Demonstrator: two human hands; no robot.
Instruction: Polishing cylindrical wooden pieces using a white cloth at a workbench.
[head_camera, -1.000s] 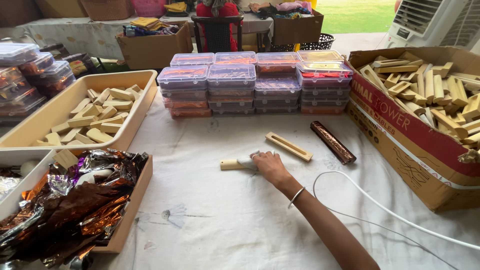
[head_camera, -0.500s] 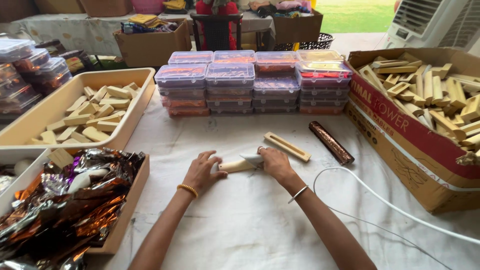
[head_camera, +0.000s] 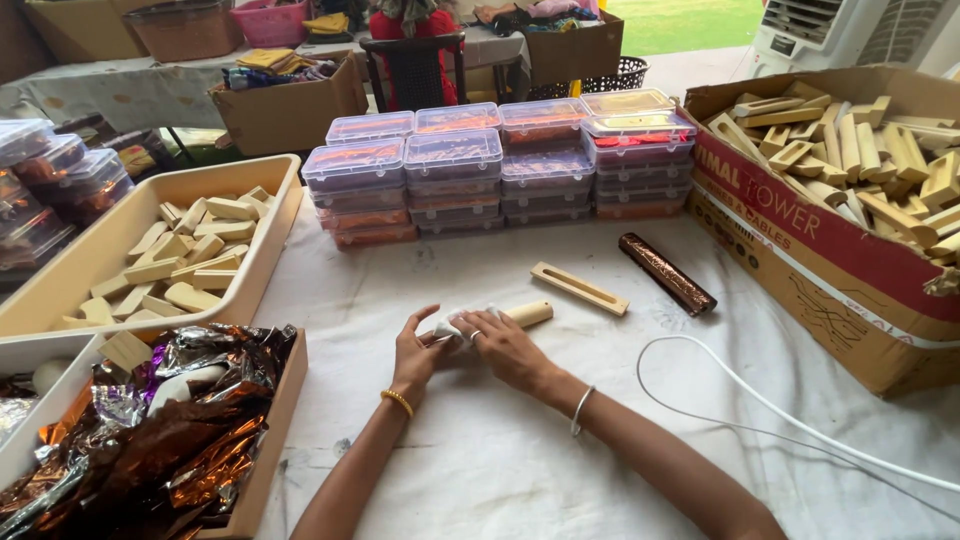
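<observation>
Your left hand (head_camera: 415, 355) and right hand (head_camera: 505, 350) meet on the table (head_camera: 480, 470), both closed around a pale stick (head_camera: 520, 316) with a bit of white wrap (head_camera: 452, 322) at its left end; the stick's right end pokes out past your right fingers. Just beyond your right hand lies a flat slotted wooden piece (head_camera: 580, 288), and further right a dark foil-wrapped stick (head_camera: 666, 273). A white cable (head_camera: 760, 405) curves to the right of your right forearm. Stacked clear boxes (head_camera: 490, 165) stand beyond both hands. Left of your left hand sit a tray of wooden blocks (head_camera: 160, 255) and a box of crumpled foil (head_camera: 150, 440). A cardboard box of sticks (head_camera: 850, 190) sits far right.
</observation>
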